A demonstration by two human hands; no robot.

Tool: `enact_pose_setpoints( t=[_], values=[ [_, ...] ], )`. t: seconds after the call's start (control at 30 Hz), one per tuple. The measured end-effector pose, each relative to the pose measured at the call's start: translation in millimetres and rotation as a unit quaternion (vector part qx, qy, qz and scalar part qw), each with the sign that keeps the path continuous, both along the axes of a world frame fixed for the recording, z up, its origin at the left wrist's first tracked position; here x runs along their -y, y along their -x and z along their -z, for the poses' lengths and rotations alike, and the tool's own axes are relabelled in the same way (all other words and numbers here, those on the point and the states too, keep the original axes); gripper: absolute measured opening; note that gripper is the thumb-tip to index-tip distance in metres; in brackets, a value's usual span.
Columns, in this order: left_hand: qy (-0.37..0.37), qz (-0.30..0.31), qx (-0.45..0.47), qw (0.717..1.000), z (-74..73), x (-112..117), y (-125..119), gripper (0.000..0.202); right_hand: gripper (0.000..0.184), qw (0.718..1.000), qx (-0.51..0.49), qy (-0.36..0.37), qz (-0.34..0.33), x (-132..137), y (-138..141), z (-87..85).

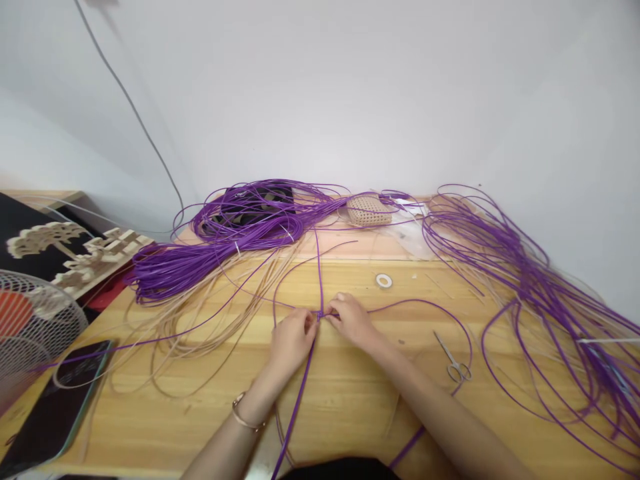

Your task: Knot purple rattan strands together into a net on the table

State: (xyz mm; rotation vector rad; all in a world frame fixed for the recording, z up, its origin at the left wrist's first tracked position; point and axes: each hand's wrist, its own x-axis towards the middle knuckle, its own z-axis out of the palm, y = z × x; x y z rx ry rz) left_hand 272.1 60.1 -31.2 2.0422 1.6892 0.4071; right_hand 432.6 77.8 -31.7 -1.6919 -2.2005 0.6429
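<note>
Pale wall, wooden table: a purple cord crossing sits mid-table between left hand and right hand.
Both sets of fingertips look pinched on it; a slack pinch could loosen it, or its looping strand snag the scissors. Coiled cord and a phone crowd the wood; a fan stands left.

Probably a small craft workspace: purple cord, scissors, wooden table.
</note>
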Motion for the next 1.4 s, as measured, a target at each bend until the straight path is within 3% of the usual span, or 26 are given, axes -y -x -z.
enact_pose_setpoints(
  t=[0.17,0.3,0.47,0.67,1.2,1.4],
  values=[
    [-0.114,0.045,-0.007,0.992,-5.5,-7.6,5.2,0.022,0.007,0.998,-0.060,-0.003,-0.032,3.0,-1.3,0.1],
    [-0.080,0.128,0.020,0.988,-4.2,-19.3,7.0,0.022,0.009,0.993,-0.102,-0.005,-0.052,5.2,-1.8,0.2],
    [-0.064,0.175,0.099,0.977,5.9,-24.8,10.4,0.023,0.005,0.989,-0.138,-0.012,-0.052,6.8,-4.5,3.0],
    [-0.067,0.242,0.131,0.959,6.2,-23.8,15.8,0.020,0.005,0.985,-0.160,-0.005,-0.062,7.1,-8.4,7.3],
    [-0.152,0.265,0.010,0.952,14.3,-23.1,16.1,0.022,0.009,0.987,-0.128,-0.034,-0.086,8.1,-11.6,16.5],
    [-0.132,0.241,0.013,0.961,16.8,-20.9,15.9,0.025,0.012,0.985,-0.138,-0.028,-0.100,7.8,-13.2,15.4]
  ],
)
